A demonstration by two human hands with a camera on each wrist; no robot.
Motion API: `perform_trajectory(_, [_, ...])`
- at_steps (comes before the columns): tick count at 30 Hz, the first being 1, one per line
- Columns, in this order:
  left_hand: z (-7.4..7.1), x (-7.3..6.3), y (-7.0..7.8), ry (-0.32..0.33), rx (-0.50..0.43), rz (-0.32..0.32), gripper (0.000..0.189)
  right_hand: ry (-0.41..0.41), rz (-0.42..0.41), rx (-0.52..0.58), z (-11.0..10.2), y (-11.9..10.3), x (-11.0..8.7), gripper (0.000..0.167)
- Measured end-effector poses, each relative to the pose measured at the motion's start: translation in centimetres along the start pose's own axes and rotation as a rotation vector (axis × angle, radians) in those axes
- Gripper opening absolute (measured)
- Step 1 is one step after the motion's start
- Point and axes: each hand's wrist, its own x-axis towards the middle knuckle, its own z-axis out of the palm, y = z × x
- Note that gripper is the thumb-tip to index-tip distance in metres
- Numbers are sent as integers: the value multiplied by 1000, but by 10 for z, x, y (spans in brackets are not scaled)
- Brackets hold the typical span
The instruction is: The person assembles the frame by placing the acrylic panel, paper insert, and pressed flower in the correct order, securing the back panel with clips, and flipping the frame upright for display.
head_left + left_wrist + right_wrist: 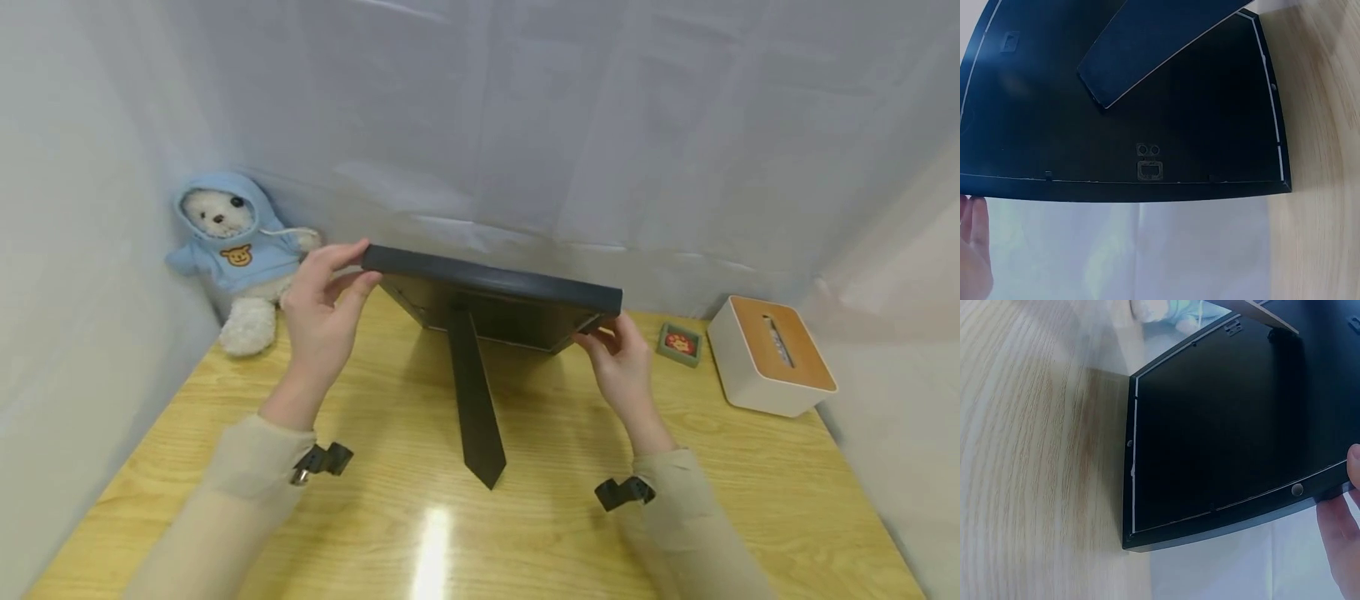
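A black picture frame (525, 286) stands on the table with its back toward me, its easel leg (476, 400) swung out to the near side. My left hand (322, 308) pinches the frame's upper left corner between thumb and fingers. At the right side edge, my right hand (622, 362) grips the frame, thumb on the back and fingers around the edge. The left wrist view shows the dark backing (1210, 119) with a small metal hanger (1150, 170). In the right wrist view the frame's lower edge (1129, 456) meets the tabletop. The frame's front is hidden.
A white plush toy in a blue hoodie (258, 254) sits at the back left. To the right are a small green square item with a red paw print (679, 343) and a white tissue box with a brown top (757, 379). Pale curtains (525, 125) surround the wooden table (555, 533).
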Motion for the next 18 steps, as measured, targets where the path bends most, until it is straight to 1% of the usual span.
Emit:
perform_trajectory(3, [1, 0, 0, 2, 9, -6, 36, -9, -4, -21, -1, -1, -1, 35])
perform_trajectory(10, [-2, -2, 2, -8, 35, -45, 36, -29, -17, -57, -2, -5, -3, 36])
perform_trajectory(18, [-6, -9, -2, -25, 24, -41, 37, -42, -54, -43, -2, 0, -7, 32])
